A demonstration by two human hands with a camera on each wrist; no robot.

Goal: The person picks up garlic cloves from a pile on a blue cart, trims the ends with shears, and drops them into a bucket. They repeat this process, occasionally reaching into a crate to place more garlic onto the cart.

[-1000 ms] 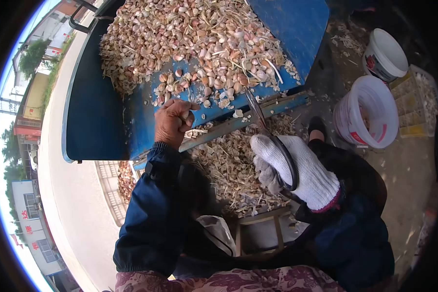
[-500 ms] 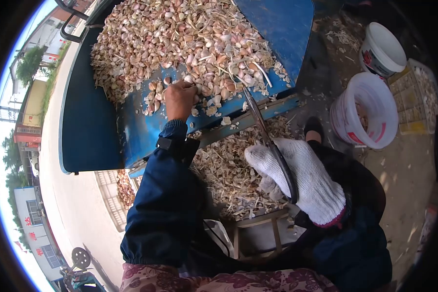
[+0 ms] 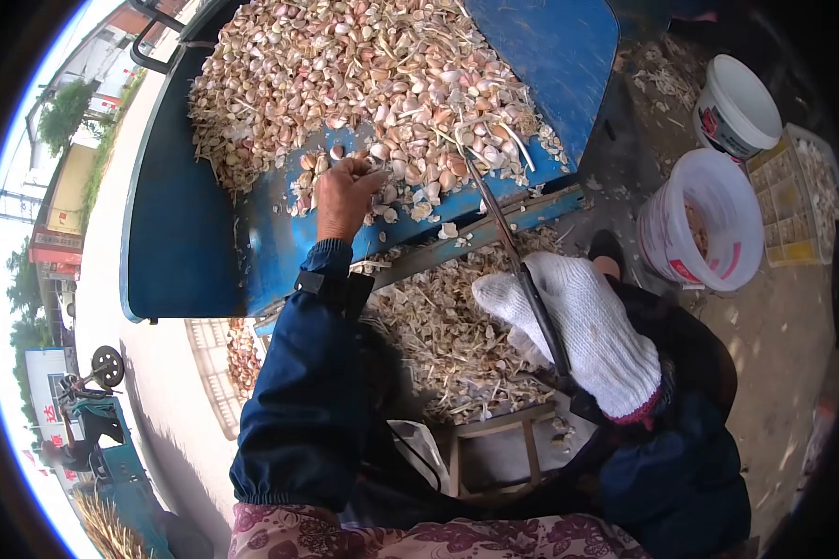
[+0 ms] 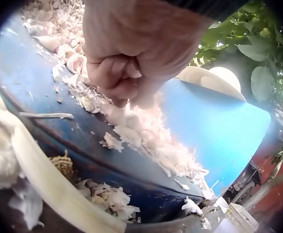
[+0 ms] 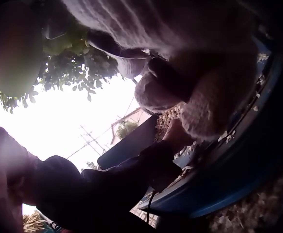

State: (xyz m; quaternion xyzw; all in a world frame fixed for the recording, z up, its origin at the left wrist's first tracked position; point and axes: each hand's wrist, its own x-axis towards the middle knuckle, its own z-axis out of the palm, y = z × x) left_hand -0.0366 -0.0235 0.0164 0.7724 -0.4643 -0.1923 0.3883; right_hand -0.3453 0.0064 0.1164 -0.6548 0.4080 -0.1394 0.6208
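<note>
Garlic cloves lie heaped in a blue metal tray. My bare left hand is at the heap's near edge; in the left wrist view its fingers are curled, with a small pale piece, apparently a clove, among them. Glare hides the fingertips below. My right hand, in a white knitted glove, grips the dark handle of long metal shears, whose tips reach the heap's edge. The right wrist view shows the gloved fingers curled round the dark handle.
Skins and stems lie heaped below the tray's edge, above a wooden frame. Right of it stand a translucent bucket, a white bucket and a yellow crate. A pale crate is at lower left.
My left hand has moved up from the tray's bare part to the heap, then stayed there. My right hand still grips the shears, with little movement. A vehicle has come into view at lower left.
</note>
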